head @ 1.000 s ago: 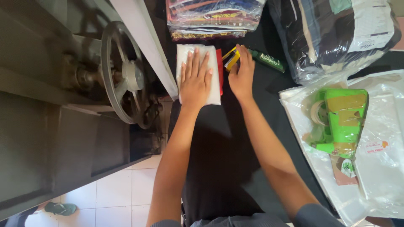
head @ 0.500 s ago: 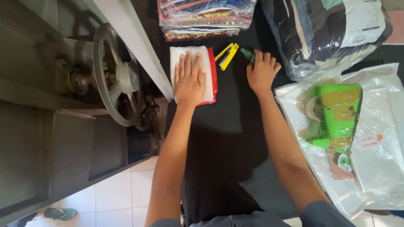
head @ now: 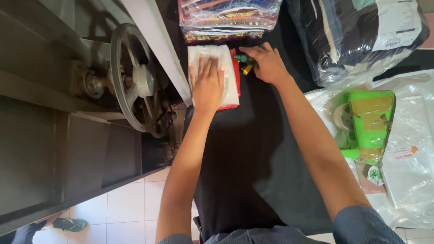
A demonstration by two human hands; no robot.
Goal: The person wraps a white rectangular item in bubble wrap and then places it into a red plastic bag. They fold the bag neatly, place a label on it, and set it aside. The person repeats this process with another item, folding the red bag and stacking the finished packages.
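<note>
Two hands are laid on the black cloth-covered table [head: 253, 158]. The left hand [head: 207, 83] is pressed flat, fingers spread, on a white plastic-wrapped packet with a red edge [head: 228, 77]. The right hand [head: 266, 63] is curled over a small green and yellow object [head: 245, 61], just beside the packet; whether it is gripped cannot be told. Open black surface is left below both.

Under my left hand [head: 207, 83] lies a flat white packet [head: 226, 68] with a red edge. Beyond it, striped wrapped bundles [head: 226, 18]; right of my right hand [head: 266, 63], a dark clear-wrapped bale [head: 357, 36] with a white label [head: 398, 22].
</note>
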